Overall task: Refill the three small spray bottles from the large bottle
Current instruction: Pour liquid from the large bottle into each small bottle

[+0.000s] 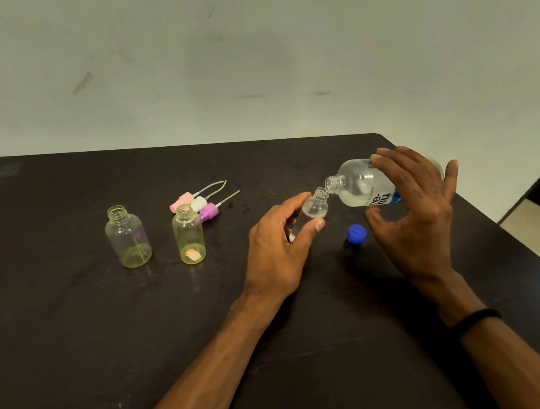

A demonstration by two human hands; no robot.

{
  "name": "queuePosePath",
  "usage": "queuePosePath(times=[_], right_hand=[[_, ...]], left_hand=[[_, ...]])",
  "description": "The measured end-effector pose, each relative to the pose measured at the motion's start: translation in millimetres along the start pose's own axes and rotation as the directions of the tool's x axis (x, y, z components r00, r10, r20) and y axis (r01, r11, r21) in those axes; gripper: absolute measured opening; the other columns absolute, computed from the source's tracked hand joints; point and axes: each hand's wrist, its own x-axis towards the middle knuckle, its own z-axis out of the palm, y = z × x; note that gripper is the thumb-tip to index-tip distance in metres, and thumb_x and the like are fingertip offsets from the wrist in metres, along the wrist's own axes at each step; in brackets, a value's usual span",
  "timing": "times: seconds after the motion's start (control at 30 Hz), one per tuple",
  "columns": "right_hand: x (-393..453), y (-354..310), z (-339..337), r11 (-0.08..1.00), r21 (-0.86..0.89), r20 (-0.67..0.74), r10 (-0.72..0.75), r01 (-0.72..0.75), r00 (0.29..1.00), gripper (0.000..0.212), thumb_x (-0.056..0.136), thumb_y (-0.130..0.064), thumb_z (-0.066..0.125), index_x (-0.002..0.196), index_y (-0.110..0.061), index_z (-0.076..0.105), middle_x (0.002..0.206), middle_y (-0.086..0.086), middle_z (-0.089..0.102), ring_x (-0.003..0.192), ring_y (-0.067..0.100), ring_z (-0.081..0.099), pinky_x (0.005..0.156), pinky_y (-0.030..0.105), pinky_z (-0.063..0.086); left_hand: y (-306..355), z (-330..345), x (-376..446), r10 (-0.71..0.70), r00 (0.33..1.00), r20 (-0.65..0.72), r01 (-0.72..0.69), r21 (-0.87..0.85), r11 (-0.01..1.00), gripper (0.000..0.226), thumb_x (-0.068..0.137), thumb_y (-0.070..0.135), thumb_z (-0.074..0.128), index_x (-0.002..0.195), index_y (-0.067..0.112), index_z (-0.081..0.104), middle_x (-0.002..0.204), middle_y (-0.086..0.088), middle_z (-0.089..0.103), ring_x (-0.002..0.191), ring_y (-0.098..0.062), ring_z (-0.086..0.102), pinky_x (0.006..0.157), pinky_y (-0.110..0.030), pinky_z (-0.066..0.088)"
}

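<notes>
My right hand [417, 210] grips the large clear bottle [364, 183], tipped nearly flat with its open neck pointing left. Its mouth sits just above the mouth of a small clear spray bottle [316, 203], which my left hand [276, 250] holds tilted between thumb and fingers. Two more small bottles stand upright and uncapped on the dark table [75, 322]: one [128, 237] at the left, another [188, 234] beside it with a pinkish scrap at its bottom. The large bottle's blue cap [356, 233] lies on the table between my hands.
Three spray heads with dip tubes, pink [182, 201], white [200, 203] and purple [209, 210], lie together behind the middle bottle. The table's far edge meets a pale wall. Its right edge runs diagonally past my right hand, with floor beyond.
</notes>
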Motion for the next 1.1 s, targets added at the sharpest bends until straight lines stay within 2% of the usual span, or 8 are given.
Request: queuePosePath(times=[0.27, 0.57, 1.0, 1.1], right_hand=[[0.1, -1.0, -0.2, 1.000, 0.001, -0.006, -0.001, 0.001, 1.000, 0.068, 0.078, -0.002, 0.084, 0.142, -0.012, 0.062, 0.150, 0.007, 0.058, 0.147, 0.026, 0.045, 0.123, 0.074, 0.006], [0.0, -1.7, 0.3, 1.000, 0.001, -0.005, 0.000, 0.000, 1.000, 0.068, 0.078, -0.001, 0.084, 0.142, -0.011, 0.062, 0.150, 0.008, 0.059, 0.147, 0.027, 0.046, 0.123, 0.075, 0.006], [0.1, 0.3, 0.6, 1.000, -0.001, -0.009, -0.005, 0.005, 1.000, 0.073, 0.076, 0.000, 0.086, 0.143, -0.014, 0.060, 0.150, 0.005, 0.057, 0.148, 0.023, 0.043, 0.122, 0.076, 0.007], [0.0, 0.0, 0.5, 1.000, 0.000, -0.007, -0.006, 0.006, 1.000, 0.072, 0.077, -0.001, 0.086, 0.143, -0.014, 0.060, 0.151, 0.005, 0.057, 0.148, 0.020, 0.041, 0.122, 0.076, 0.007]], left_hand=[[1.0, -0.3, -0.2, 0.002, 1.000, 0.001, -0.002, 0.014, 1.000, 0.051, 0.097, 0.033, 0.074, 0.145, 0.024, 0.061, 0.127, 0.010, 0.072, 0.116, -0.005, 0.066, 0.100, -0.025, 0.056], [-0.6, 0.2, 0.1, -0.006, 1.000, 0.007, 0.006, 0.004, 1.000, 0.050, 0.097, 0.034, 0.073, 0.145, 0.025, 0.061, 0.125, 0.010, 0.072, 0.116, -0.010, 0.067, 0.100, -0.033, 0.057], [-0.1, 0.0, 0.3, -0.006, 1.000, 0.005, 0.006, -0.001, 1.000, 0.050, 0.097, 0.033, 0.074, 0.145, 0.026, 0.062, 0.126, 0.011, 0.072, 0.116, -0.007, 0.066, 0.100, -0.027, 0.056], [-0.6, 0.4, 0.4, -0.006, 1.000, 0.005, 0.006, -0.007, 1.000, 0.049, 0.097, 0.032, 0.074, 0.145, 0.026, 0.062, 0.126, 0.011, 0.072, 0.117, -0.007, 0.067, 0.100, -0.030, 0.057]])
